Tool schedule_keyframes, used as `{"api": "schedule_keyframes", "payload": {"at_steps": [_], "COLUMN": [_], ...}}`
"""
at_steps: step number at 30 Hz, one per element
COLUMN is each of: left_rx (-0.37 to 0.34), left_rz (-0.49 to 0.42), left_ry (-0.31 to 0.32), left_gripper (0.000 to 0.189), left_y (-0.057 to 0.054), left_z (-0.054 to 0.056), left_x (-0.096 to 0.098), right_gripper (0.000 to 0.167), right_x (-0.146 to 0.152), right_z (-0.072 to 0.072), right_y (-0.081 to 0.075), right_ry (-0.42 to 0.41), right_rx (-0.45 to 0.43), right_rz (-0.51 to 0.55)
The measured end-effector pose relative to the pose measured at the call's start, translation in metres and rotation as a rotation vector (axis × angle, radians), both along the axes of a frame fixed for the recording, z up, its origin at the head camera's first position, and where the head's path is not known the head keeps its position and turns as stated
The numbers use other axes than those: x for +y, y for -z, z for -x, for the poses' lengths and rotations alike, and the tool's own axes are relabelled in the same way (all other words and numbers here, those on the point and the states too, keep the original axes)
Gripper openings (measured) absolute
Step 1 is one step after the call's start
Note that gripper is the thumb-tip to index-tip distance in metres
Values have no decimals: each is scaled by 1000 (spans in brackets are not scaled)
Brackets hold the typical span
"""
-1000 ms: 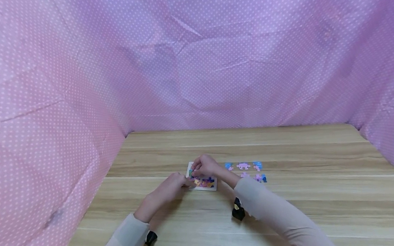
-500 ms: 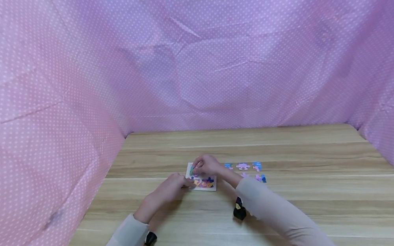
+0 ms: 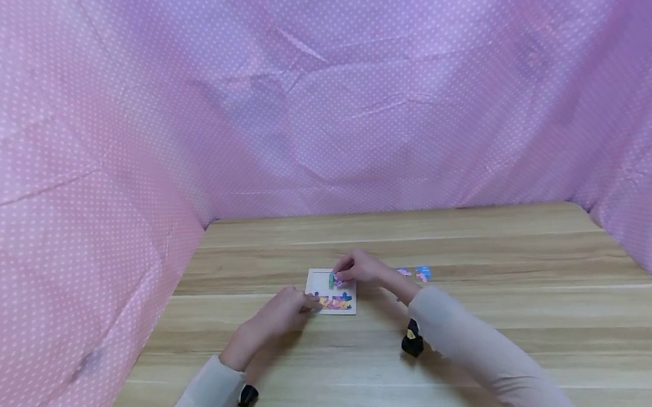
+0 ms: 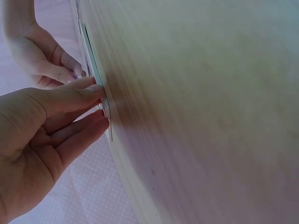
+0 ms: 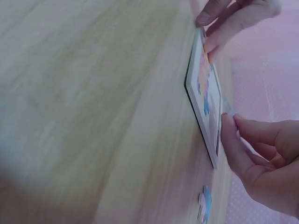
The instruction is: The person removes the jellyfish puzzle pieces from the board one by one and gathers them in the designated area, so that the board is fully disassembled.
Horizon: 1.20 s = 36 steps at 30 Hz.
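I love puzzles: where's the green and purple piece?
In the head view, the green and purple piece is pinched in the right hand, over the far half of the white board.

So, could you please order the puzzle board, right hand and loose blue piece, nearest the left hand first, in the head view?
1. Puzzle board, touching it.
2. Right hand, board's right side.
3. Loose blue piece, farther right.

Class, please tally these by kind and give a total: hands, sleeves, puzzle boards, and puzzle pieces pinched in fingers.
Left hand and right hand: 2
Left sleeve and right sleeve: 2
Puzzle board: 1
Pinched puzzle piece: 1
Total: 6
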State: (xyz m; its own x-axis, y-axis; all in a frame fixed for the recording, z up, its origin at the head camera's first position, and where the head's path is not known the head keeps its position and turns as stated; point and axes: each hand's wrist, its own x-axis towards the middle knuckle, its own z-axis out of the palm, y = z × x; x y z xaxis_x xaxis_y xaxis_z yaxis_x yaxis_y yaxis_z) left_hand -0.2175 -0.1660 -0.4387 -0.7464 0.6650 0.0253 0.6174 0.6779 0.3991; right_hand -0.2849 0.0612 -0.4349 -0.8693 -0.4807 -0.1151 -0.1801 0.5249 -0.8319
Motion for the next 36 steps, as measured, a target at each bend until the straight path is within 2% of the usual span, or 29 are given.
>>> {"api": "schedule_keyframes", "payload": {"at_steps": [3, 5, 14, 19, 22, 32, 36], "left_rx": [21, 39, 48, 68, 80, 48, 21], "left_rz": [6, 8, 0, -3, 0, -1, 4], "left_ry": [9, 13, 4, 12, 9, -11, -21], "left_gripper": [18, 18, 17, 16, 16, 16, 17], "left_y": [0, 1, 3, 4, 4, 2, 2], "left_z": [0, 0, 0, -1, -2, -3, -3], "left_x": [1, 1, 1, 0, 0, 2, 2], "right_gripper": [21, 22, 24, 23, 21, 17, 13], "right_x": [6, 11, 35, 47, 54, 73, 76], "right_z": [-1, -1, -1, -3, -5, -14, -18], "right_y": [0, -1, -3, -4, -3, -1, -1], "right_ry": [69, 82, 25, 36, 50, 58, 22], "right_rx": [-50, -42, -75, -56, -84, -156, -112], "right_rz": [57, 58, 60, 15, 23, 20, -23]}}
